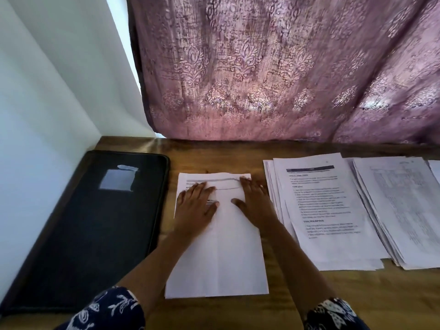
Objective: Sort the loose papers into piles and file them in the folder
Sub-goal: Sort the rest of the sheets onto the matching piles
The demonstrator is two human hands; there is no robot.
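step: sorting, flattening one sheet pile (217,253) at frame centre on worktop (297,303)
left hand (194,206): fingers flat, pressing pile
right hand (256,202): same, gripping nothing
other piles: text stack (333,222), table stack (402,210), right
folder (95,229): closed, left
next: likely open folder, slide pile in

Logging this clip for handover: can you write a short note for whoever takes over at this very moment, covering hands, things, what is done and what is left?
Left hand: open, flat on the middle papers.
Right hand: open, flat on the same papers.
Folder: closed, lying on the table left of the middle papers.
Done: a text pile and a tables pile lie to the right. The corner of another paper shows at the frame edge.
Left: square up the middle papers, open the folder and file all the piles.
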